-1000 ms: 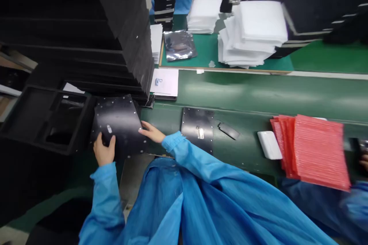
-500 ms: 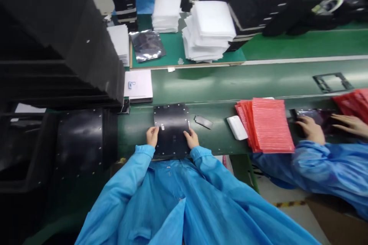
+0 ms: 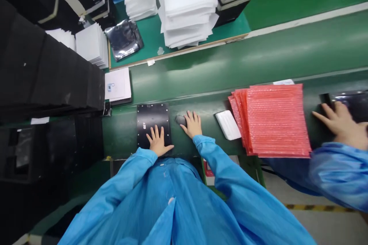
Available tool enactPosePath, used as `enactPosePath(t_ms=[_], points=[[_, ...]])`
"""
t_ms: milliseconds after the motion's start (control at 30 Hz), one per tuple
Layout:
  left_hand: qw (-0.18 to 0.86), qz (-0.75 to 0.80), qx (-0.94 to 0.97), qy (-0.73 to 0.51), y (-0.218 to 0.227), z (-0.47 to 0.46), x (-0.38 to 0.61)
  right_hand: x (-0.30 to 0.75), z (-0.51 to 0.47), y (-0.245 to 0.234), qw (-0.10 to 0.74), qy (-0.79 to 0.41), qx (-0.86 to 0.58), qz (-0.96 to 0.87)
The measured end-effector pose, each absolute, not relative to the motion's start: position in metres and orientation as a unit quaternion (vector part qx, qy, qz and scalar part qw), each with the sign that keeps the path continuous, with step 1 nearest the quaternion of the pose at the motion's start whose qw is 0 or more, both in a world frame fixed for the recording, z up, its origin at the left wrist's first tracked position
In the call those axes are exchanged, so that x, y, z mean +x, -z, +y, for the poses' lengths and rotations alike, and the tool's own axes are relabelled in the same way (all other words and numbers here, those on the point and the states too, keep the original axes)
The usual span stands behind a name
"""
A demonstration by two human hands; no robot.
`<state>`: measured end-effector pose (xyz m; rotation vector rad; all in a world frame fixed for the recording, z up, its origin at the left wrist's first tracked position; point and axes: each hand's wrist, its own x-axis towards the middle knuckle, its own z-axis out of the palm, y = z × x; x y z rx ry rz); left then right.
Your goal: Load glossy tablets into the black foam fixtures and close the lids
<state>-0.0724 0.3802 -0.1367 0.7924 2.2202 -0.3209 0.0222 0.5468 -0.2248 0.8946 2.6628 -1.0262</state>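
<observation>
A black rectangular panel [image 3: 145, 122] with a row of small silver studs or screws along its edges lies on the green bench in front of me. My left hand [image 3: 158, 142] rests flat on its lower right part, fingers spread. To the right of the panel, my right hand [image 3: 193, 124] reaches down with fingers apart. Its thumb and index finger are at a small dark grey flat piece [image 3: 180, 120] on the bench, which the hand partly covers. Whether the hand presses on the piece I cannot tell.
Red bubble-wrap bags [image 3: 276, 122] and a white block [image 3: 228, 124] lie to the right. Beyond them is a co-worker's hand [image 3: 343, 122]. Black boxes [image 3: 43, 61] are stacked at left. White sheets [image 3: 188, 4] stand across the bench, near a shiny dark pouch [image 3: 124, 39].
My right hand has left the panel's edge and moved right to the small grey piece. My left hand has gone from gripping the panel's left edge to lying flat on it. The view has shifted.
</observation>
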Motion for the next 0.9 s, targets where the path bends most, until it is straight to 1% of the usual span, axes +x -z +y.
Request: enactPosePath(t_ms=[133,200,333,533,733,833,900], points=[[0.369,0.855,0.322,0.173,0.144,0.383,-0.066,0.019,0.526,0.207,0.166,0.334,0.129,0.919],[0.370,0.853,0.322,0.180,0.145,0.382,-0.067,0.015,0.515,0.194,0.200,0.327,0.076,0.920],[0.371,0.854,0.317,0.181,0.147,0.381,-0.067,-0.003,0.508,0.181,0.237,0.312,0.085,0.916],[0.358,0.858,0.332,0.163,0.147,0.375,-0.065,-0.012,0.526,0.186,0.268,0.270,0.172,0.908],[0.356,0.865,0.328,0.130,0.154,0.371,-0.060,-0.024,0.522,0.180,0.283,0.273,0.116,0.912],[0.323,0.892,0.301,0.092,0.153,0.379,-0.051,-0.033,0.534,0.178,0.296,0.275,0.079,0.911],[0.303,0.914,0.263,0.055,0.144,0.386,-0.047,-0.035,0.546,0.176,0.302,0.279,0.055,0.910]])
